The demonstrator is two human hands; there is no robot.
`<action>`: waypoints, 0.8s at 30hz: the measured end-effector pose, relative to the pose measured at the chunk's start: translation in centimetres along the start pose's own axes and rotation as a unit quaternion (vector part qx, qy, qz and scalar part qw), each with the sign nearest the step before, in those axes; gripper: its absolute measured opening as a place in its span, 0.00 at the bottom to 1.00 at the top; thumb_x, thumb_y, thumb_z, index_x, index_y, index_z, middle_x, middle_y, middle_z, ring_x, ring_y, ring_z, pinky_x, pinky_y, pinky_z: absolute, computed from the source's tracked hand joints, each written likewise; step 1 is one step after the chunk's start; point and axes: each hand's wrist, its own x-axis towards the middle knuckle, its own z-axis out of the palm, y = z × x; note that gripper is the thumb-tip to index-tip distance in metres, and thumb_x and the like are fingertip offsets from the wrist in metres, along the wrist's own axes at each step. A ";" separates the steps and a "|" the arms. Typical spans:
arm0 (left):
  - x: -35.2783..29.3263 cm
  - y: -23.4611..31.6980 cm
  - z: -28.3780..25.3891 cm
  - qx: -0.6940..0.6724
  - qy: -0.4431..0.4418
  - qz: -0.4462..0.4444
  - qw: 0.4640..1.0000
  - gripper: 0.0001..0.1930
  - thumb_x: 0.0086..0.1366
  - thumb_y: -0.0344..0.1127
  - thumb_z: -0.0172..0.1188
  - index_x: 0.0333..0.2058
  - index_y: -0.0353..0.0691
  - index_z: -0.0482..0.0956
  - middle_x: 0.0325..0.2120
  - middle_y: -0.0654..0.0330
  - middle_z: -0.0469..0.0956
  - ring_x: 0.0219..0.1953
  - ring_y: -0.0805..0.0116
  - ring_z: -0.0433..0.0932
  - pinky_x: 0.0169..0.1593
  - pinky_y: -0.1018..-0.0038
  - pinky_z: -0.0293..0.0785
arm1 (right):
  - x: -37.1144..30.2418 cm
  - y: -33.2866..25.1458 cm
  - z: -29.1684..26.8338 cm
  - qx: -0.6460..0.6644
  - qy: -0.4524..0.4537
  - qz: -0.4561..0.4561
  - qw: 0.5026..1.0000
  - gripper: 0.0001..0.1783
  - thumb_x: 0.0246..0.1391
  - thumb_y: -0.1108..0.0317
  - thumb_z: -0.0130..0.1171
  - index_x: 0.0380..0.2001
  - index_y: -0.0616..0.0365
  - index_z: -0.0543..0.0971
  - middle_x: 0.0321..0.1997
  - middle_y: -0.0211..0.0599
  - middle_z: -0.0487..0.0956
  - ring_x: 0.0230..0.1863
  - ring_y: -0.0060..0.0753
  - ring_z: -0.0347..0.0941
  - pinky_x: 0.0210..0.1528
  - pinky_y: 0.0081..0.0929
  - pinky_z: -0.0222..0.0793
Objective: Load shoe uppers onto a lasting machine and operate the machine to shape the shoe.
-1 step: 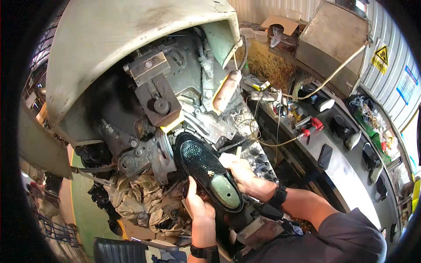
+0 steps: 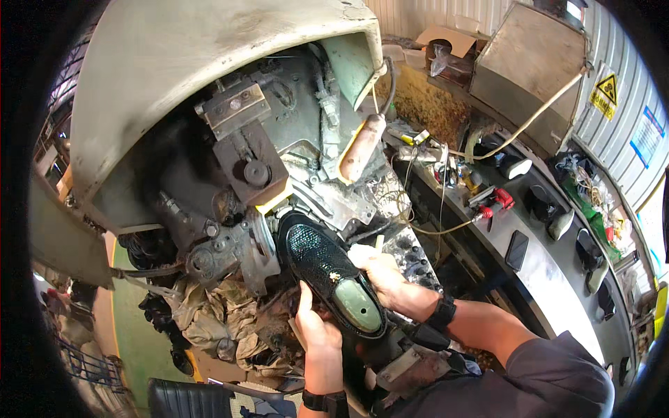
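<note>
A black shoe (image 2: 317, 258) with a glossy scale-like upper and a small pale ornament lies between my two hands, toe up and away from me. In its opening sits a light green shoe last (image 2: 357, 301) with a dark round hole. My left hand (image 2: 318, 327) holds the shoe's left side near the heel, thumb along its edge. On the opposite side my right hand (image 2: 383, 275) grips it, with something whitish at the fingertips; those fingers are partly hidden. The shoe's toe is close to the metal parts of a machine (image 2: 254, 160), and I cannot tell whether they touch.
A large pale hood (image 2: 209, 42) arches over the machine. To the right runs a bench (image 2: 543, 279) with a phone (image 2: 516, 249), a red tool (image 2: 496, 202) and several dark shoes. Crumpled tan cloth (image 2: 209, 320) lies at left, above a black chair (image 2: 188, 398).
</note>
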 end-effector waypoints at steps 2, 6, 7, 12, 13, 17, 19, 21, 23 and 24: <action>0.6 0.0 0.4 -0.006 0.005 0.004 1.000 0.22 0.73 0.52 0.52 0.54 0.40 0.77 0.50 0.58 0.80 0.51 0.60 0.78 0.59 0.61 0.72 | 0.9 -0.2 0.1 0.007 -0.041 0.007 0.999 0.03 0.65 0.72 0.55 0.37 0.59 0.77 0.36 0.30 0.78 0.36 0.26 0.75 0.41 0.26 0.76; 1.3 0.1 0.9 -0.028 -0.006 0.000 1.000 0.23 0.75 0.51 0.49 0.56 0.40 0.76 0.53 0.58 0.79 0.54 0.60 0.76 0.61 0.60 0.70 | 1.0 -1.3 1.2 -0.014 0.007 0.003 1.000 0.09 0.58 0.79 0.57 0.42 0.63 0.79 0.39 0.32 0.80 0.41 0.27 0.77 0.48 0.27 0.76; 1.0 0.2 1.4 -0.037 0.004 -0.010 0.999 0.23 0.75 0.51 0.48 0.57 0.39 0.75 0.53 0.57 0.78 0.54 0.59 0.76 0.61 0.60 0.70 | 1.1 -1.5 1.3 -0.016 0.007 0.007 1.000 0.09 0.58 0.79 0.57 0.42 0.63 0.79 0.39 0.32 0.80 0.41 0.27 0.77 0.48 0.27 0.76; 2.1 -0.5 1.5 -0.095 -0.027 -0.012 0.995 0.22 0.75 0.49 0.48 0.56 0.39 0.76 0.52 0.57 0.79 0.53 0.59 0.77 0.60 0.60 0.71 | 1.9 -1.6 1.0 -0.012 -0.011 0.026 1.000 0.06 0.63 0.75 0.56 0.42 0.61 0.78 0.39 0.30 0.79 0.40 0.25 0.76 0.47 0.25 0.75; 2.3 -0.8 1.3 -0.122 -0.025 -0.020 0.992 0.22 0.75 0.49 0.48 0.55 0.39 0.76 0.52 0.57 0.80 0.53 0.59 0.78 0.60 0.60 0.71 | 2.1 -1.2 0.5 -0.019 -0.012 0.021 1.000 0.10 0.61 0.78 0.57 0.46 0.63 0.78 0.42 0.33 0.81 0.43 0.26 0.78 0.49 0.27 0.77; 3.0 -1.9 1.5 -0.135 0.020 0.020 0.991 0.21 0.74 0.48 0.48 0.53 0.38 0.78 0.50 0.57 0.81 0.50 0.58 0.79 0.58 0.60 0.73 | 3.4 0.2 -0.8 0.002 -0.023 0.047 0.999 0.12 0.63 0.76 0.55 0.48 0.63 0.78 0.45 0.35 0.81 0.45 0.28 0.79 0.50 0.28 0.77; 4.3 -2.7 -0.3 -0.154 0.006 0.026 0.988 0.22 0.75 0.47 0.46 0.55 0.36 0.75 0.53 0.55 0.78 0.53 0.57 0.77 0.59 0.60 0.72 | 3.9 0.8 -1.1 0.018 -0.047 0.060 0.997 0.13 0.64 0.74 0.54 0.50 0.63 0.77 0.47 0.38 0.82 0.46 0.30 0.79 0.51 0.30 0.78; 5.3 -3.3 -1.3 -0.156 0.008 0.034 0.987 0.22 0.75 0.47 0.46 0.56 0.35 0.75 0.53 0.55 0.79 0.52 0.57 0.78 0.59 0.60 0.72 | 3.9 0.9 -1.1 0.013 -0.044 0.077 0.996 0.11 0.65 0.71 0.55 0.48 0.62 0.78 0.45 0.36 0.82 0.44 0.29 0.79 0.49 0.28 0.78; 5.9 -3.7 -2.0 -0.154 0.007 0.053 0.987 0.21 0.75 0.44 0.48 0.54 0.34 0.76 0.51 0.55 0.79 0.50 0.59 0.79 0.56 0.62 0.73 | 4.1 1.1 -1.1 0.008 -0.040 0.095 0.995 0.10 0.66 0.67 0.55 0.45 0.61 0.79 0.42 0.34 0.83 0.41 0.28 0.79 0.47 0.26 0.77; 6.3 -3.9 -2.4 -0.157 0.010 0.054 0.986 0.21 0.75 0.44 0.48 0.54 0.34 0.76 0.51 0.55 0.79 0.50 0.59 0.79 0.56 0.62 0.73 | 4.3 1.4 -1.2 0.017 -0.048 0.083 0.995 0.10 0.66 0.67 0.56 0.45 0.61 0.79 0.42 0.35 0.83 0.41 0.27 0.80 0.46 0.27 0.78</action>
